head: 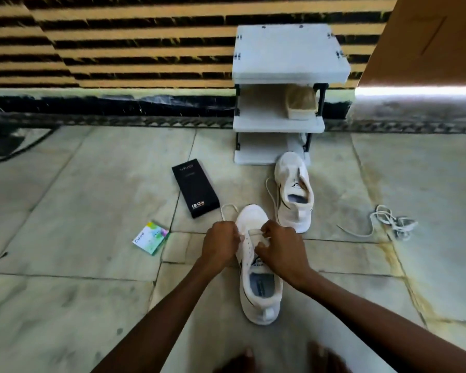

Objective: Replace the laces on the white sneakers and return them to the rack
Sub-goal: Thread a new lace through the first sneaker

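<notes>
The near white sneaker (249, 251) lies on the floor, toe toward the rack (277, 123). The left grip (221, 244) and right grip (280, 247) each pinch its white lace (254, 232) at the eyelets. The second sneaker (293, 195) sits just before the rack. A black box (194, 189) reads "vivo" and "120W"; the print on the small packet (151, 237) is blurred.

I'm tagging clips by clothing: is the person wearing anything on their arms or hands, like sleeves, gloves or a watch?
Nothing shows. The left forearm and right forearm are bare to the frame edge, with no sleeve in view. The left hand and right hand are ungloved, with no watch or bracelet at either wrist. Rings cannot be told.
</notes>
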A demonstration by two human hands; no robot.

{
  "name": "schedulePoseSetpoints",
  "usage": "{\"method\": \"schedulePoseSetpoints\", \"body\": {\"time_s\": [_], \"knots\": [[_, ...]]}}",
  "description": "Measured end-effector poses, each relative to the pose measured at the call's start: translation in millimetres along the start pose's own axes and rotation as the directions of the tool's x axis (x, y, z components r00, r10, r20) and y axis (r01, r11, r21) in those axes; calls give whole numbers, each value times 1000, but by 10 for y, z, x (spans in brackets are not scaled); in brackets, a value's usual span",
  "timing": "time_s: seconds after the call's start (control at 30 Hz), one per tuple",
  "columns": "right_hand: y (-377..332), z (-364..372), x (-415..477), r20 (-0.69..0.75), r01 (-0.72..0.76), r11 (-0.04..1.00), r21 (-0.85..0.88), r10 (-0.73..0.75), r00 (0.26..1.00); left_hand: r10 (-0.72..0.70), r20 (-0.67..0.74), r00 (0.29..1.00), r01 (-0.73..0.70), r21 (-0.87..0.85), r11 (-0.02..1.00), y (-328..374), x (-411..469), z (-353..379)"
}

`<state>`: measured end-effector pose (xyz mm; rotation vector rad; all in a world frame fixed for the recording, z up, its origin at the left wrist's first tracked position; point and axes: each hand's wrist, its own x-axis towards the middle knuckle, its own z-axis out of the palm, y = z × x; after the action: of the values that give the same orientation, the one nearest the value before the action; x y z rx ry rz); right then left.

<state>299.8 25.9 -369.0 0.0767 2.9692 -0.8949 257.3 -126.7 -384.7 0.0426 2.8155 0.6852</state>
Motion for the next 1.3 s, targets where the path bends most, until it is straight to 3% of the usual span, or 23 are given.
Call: {"method": "schedulePoseSetpoints", "body": {"time_s": [0.13,0.3,0.43,0.53,0.63,0.77,0.87,0.97,1.03,1.1,1.2,1.3], "knots": [[5,23,-2,-64,-30,998,53,33,997,61,-14,998,-61,27,998,-16,43,4],[75,108,-54,-60,-3,999,-52,0,998,62,-97,993,-63,-5,998,11,-7,109],[121,115,-70,-63,-34,999,26,35,997,-141,-169,975,109,-186,977,-85,-4,217],[121,117,-67,-83,-50,997,51,54,995,-339,-138,931,264,-389,883,-113,65,204],[138,118,-82,-97,-63,995,76,70,993,-411,-103,906,310,-500,808,-92,82,200],[155,63,-41,-44,-72,986,152,80,996,-322,-110,941,256,-395,882,-131,57,136],[184,-130,147,13,-97,967,237,96,995,-202,-205,958,105,-406,908,-112,84,-15],[68,-442,359,-12,-53,892,449,65,998,-146,-178,973,3,-622,783,37,164,-272],[-113,-716,466,-46,8,815,579,23,999,-144,-161,976,-44,-799,599,213,201,-542],[-327,-1026,604,-140,120,815,567,-48,989,-127,-175,976,-98,-881,463,445,241,-899],[-607,-1462,777,-229,225,793,567,-111,967,-61,-218,974,-180,-911,371,751,208,-1432],[-901,-1926,956,-221,240,727,643,-124,967,33,-296,955,-289,-891,350,1065,172,-2001]]}}
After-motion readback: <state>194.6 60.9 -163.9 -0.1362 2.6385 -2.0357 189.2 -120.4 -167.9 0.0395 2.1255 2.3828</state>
